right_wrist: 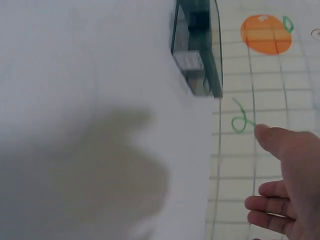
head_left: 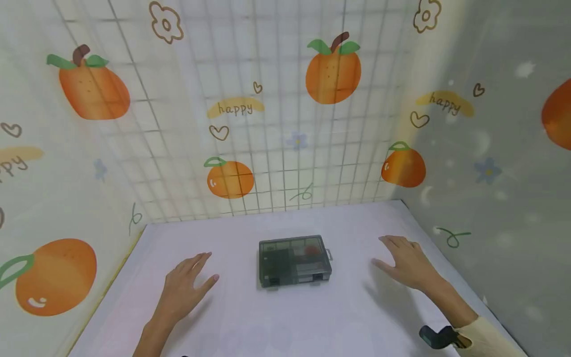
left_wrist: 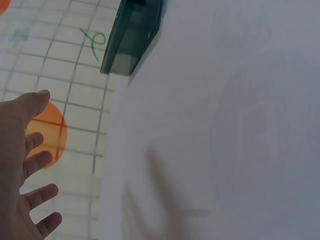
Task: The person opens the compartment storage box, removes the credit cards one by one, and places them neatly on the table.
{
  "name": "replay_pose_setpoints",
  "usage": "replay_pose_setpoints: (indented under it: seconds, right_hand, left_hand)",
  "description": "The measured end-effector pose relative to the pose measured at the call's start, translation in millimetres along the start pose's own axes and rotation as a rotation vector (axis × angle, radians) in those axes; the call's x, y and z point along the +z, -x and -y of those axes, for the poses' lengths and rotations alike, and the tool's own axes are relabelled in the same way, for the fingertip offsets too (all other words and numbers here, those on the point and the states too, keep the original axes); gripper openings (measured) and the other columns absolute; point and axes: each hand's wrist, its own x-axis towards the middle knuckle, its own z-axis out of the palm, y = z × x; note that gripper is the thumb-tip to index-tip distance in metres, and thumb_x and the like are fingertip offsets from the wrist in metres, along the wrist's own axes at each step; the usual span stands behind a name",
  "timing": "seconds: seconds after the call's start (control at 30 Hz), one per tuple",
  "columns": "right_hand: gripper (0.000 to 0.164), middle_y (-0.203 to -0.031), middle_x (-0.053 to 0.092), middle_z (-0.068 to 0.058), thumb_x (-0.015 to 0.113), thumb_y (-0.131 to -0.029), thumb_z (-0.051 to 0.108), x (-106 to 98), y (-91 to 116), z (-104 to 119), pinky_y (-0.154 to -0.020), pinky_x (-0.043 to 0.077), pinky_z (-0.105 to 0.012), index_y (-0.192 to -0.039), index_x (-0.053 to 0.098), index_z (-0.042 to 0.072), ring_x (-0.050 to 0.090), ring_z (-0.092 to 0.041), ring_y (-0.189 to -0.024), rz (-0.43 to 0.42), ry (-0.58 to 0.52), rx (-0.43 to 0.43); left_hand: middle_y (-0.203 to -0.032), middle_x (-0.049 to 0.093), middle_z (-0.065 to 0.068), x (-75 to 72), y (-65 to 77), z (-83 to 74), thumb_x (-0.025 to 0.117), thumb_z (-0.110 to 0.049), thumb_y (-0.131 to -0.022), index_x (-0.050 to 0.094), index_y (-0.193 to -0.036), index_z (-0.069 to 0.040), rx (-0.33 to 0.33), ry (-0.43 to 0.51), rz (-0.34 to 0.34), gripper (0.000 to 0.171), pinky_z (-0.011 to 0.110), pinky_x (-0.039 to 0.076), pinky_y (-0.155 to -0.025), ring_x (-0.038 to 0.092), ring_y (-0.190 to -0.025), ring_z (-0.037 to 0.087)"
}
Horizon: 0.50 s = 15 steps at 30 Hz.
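Observation:
A dark, see-through plastic case point(head_left: 294, 261) with a hinged lid and two front latches lies flat near the middle of the white table. Through its lid show compartments, something red and some pale pieces. To its left, my left hand point(head_left: 183, 287) hovers with fingers spread and holds nothing. On the other side, my right hand point(head_left: 408, 263) is held over the table, fingers extended, also with nothing in it. Both wrist views show an end of the case point(left_wrist: 132, 37) apart from the hand. In the right wrist view the thumb points toward the case point(right_wrist: 197, 55).
The white table point(head_left: 285, 322) is bounded at the back and sides by a curtain point(head_left: 276, 148) printed with oranges, hearts and words. Behind it a wire grid shows through. A dark device point(head_left: 437, 337) is strapped at the right wrist, by a cream sleeve point(head_left: 486, 339).

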Motion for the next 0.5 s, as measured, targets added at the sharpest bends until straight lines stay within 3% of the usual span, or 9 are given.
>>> replay_pose_setpoints:
  seconds: [0.27,0.4,0.5]
  right_hand:
    - [0.065,-0.126,0.064,-0.016,0.065,-0.092,0.056,16.7,6.3,34.1,-0.096,0.045,-0.059,-0.129,0.063,0.003,0.058,-0.037,-0.115,-0.001,-0.15,0.047]
    - [0.059,-0.114,0.067,-0.006,0.067,-0.091,0.056,28.5,6.4,49.0,-0.082,0.054,-0.046,-0.123,0.067,0.007,0.063,-0.025,-0.101,0.026,-0.217,0.09]
    - [0.056,-0.105,0.068,-0.001,0.068,-0.09,0.056,38.5,5.7,58.1,-0.072,0.053,-0.037,-0.119,0.069,0.008,0.063,-0.019,-0.092,0.034,-0.27,0.123]
  left_hand:
    - [-0.154,0.043,0.006,30.0,-15.3,-22.2,0.057,-0.056,-0.097,0.044,-0.153,-0.025,-0.02,0.178,0.017,0.065,0.069,0.026,-0.102,0.037,-0.137,0.038]
    - [-0.155,0.042,0.003,48.5,-19.4,-28.7,0.056,-0.057,-0.097,0.044,-0.152,-0.028,-0.055,0.274,0.024,0.064,0.068,0.026,-0.105,0.035,-0.139,0.037]
    - [-0.156,0.041,0.001,59.5,-21.8,-34.2,0.057,-0.055,-0.097,0.044,-0.152,-0.029,-0.082,0.356,0.025,0.062,0.067,0.027,-0.106,0.034,-0.14,0.036]
